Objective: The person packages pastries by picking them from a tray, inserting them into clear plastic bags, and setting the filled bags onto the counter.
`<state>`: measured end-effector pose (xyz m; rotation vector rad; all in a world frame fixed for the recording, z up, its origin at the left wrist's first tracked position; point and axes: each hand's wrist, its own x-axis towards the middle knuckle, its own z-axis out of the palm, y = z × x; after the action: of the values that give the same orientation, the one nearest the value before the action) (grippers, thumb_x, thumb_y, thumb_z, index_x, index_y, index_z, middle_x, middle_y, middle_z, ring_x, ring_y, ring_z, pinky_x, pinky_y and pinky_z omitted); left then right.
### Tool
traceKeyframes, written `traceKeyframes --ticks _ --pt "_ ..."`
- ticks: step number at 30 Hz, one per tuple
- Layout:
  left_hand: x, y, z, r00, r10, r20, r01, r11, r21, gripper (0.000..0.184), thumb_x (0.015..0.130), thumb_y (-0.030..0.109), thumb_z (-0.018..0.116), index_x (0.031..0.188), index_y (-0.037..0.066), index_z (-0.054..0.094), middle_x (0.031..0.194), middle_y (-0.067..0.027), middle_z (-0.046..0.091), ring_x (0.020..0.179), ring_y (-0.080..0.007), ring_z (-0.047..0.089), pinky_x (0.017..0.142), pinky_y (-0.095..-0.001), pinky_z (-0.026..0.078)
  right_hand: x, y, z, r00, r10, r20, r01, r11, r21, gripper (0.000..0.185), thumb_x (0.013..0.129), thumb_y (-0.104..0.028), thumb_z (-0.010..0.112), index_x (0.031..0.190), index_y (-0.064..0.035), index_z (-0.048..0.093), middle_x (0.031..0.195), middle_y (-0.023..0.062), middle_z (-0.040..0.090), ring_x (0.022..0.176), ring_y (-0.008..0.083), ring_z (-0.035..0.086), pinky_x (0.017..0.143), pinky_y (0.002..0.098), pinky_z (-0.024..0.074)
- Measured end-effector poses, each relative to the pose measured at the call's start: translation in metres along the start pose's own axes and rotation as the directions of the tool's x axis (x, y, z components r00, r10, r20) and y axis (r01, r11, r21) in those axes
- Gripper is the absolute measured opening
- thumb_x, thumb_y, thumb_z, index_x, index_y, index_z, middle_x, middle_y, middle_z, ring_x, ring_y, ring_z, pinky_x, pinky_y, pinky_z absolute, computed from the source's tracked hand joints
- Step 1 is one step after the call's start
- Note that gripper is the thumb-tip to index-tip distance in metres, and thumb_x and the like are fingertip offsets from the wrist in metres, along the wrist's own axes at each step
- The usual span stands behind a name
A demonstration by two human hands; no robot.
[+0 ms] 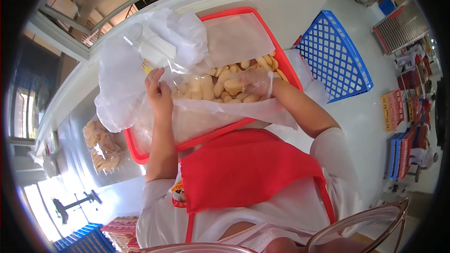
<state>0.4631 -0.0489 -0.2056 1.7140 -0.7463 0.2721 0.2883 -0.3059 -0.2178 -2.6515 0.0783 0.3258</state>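
A red tray (pixel 290 68) lined with white paper holds many pale oval biscuits (pixel 220 86), some like ladyfingers. My right hand (pixel 255 82), in a clear plastic glove, reaches among the biscuits with its fingers curled around a few. On the left, my bare left hand (pixel 159 91) has its fingers bent at the edge of a clear plastic bag (pixel 180 68), which it appears to grip. Several biscuits lie side by side at the bag's near end. Glare on the plastic hides where the bag's mouth ends.
Crumpled white plastic (pixel 122 79) covers the tray's left part. A blue crate (pixel 333 58) stands to the right of the tray. On the metal counter, lower left, lies a filled clear bag (pixel 103 145). A window (pixel 89 18) borders the far side.
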Motion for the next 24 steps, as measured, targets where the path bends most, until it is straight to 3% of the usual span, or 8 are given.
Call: traceKeyframes --ticks 3,6,9,12,15,19,21,24 --pt "0.007 0.021 -0.019 0.993 0.119 -0.009 -0.118 0.991 0.057 0.035 0.077 -0.009 0.040 0.103 0.001 0.060 0.118 -0.0137 0.047 0.084 -0.0130 0.053 0.058 -0.0215 0.041 0.004 0.022 0.018 0.966 -0.235 -0.110 0.235 0.972 -0.013 0.030 0.074 -0.022 0.057 0.098 -0.0060 0.054 0.099 0.0157 0.055 0.094 0.0302 0.053 0.078 0.0392 0.0427" --pt "0.017 0.036 -0.044 0.988 0.155 0.005 -0.152 0.961 0.233 0.040 0.073 -0.012 0.039 0.101 0.005 0.063 0.123 -0.0125 0.047 0.097 -0.0179 0.052 0.063 -0.0239 0.042 0.002 0.011 0.010 0.990 -0.138 0.021 0.137 0.990 0.042 0.054 0.069 -0.014 0.063 0.121 -0.0081 0.047 0.111 0.0158 0.053 0.108 0.0306 0.048 0.092 0.0361 0.0369" --pt "0.027 0.073 -0.059 0.977 0.202 0.060 -0.203 0.823 0.531 0.044 0.068 -0.013 0.041 0.101 0.007 0.063 0.126 -0.0073 0.046 0.096 -0.0234 0.056 0.062 -0.0283 0.045 0.002 0.002 0.005 0.989 0.076 0.127 -0.136 0.809 0.572 0.056 0.071 -0.014 0.063 0.123 -0.0075 0.043 0.111 0.0136 0.053 0.102 0.0272 0.051 0.086 0.0342 0.0412" --pt "0.020 0.095 -0.045 0.953 -0.102 0.284 -0.091 0.800 0.594 0.042 0.070 -0.009 0.042 0.102 0.009 0.062 0.129 -0.0048 0.044 0.089 -0.0224 0.058 0.063 -0.0303 0.046 0.001 -0.003 -0.006 0.997 -0.044 -0.066 0.066 0.918 0.392 0.055 0.073 -0.013 0.063 0.123 -0.0064 0.041 0.107 0.0119 0.054 0.092 0.0216 0.055 0.076 0.0315 0.0464" --pt "0.003 0.071 -0.015 0.813 -0.176 0.555 -0.251 0.753 0.608 0.029 0.077 0.002 0.044 0.099 0.007 0.063 0.131 -0.0008 0.042 0.088 -0.0263 0.060 0.073 -0.0357 0.047 -0.018 -0.016 -0.001 0.936 0.213 -0.281 0.156 0.463 0.872 0.048 0.076 -0.008 0.061 0.120 -0.0059 0.042 0.103 0.0116 0.053 0.080 0.0165 0.055 0.065 0.0277 0.0477" --pt "-0.004 0.065 0.026 0.668 -0.226 0.709 -0.223 0.848 0.480 0.032 0.076 0.003 0.045 0.103 0.007 0.061 0.130 -0.0040 0.043 0.093 -0.0279 0.057 0.078 -0.0373 0.046 -0.041 -0.063 -0.013 0.959 0.169 -0.228 0.266 -0.253 0.930 0.048 0.073 0.007 0.054 0.118 -0.0052 0.045 0.097 0.0054 0.051 0.083 0.0140 0.055 0.061 0.0241 0.0429" --pt "0.004 0.077 0.039 0.565 -0.368 0.738 -0.100 0.858 0.504 0.037 0.073 0.000 0.044 0.103 0.011 0.062 0.127 -0.0081 0.046 0.096 -0.0284 0.056 0.078 -0.0362 0.045 -0.048 -0.074 -0.003 0.969 0.130 -0.212 0.228 -0.122 0.966 0.046 0.073 0.007 0.055 0.116 -0.0058 0.048 0.095 0.0045 0.051 0.083 0.0136 0.055 0.063 0.0232 0.0423" --pt "0.002 0.049 0.052 0.557 -0.015 0.830 -0.284 0.936 0.207 0.031 0.076 0.002 0.048 0.104 0.006 0.059 0.126 -0.0072 0.046 0.093 -0.0274 0.057 0.079 -0.0369 0.045 -0.052 -0.067 0.012 0.962 0.089 -0.258 0.237 0.199 0.951 0.039 0.075 0.003 0.058 0.113 -0.0055 0.053 0.097 0.0038 0.053 0.083 0.0142 0.055 0.070 0.0248 0.0442"
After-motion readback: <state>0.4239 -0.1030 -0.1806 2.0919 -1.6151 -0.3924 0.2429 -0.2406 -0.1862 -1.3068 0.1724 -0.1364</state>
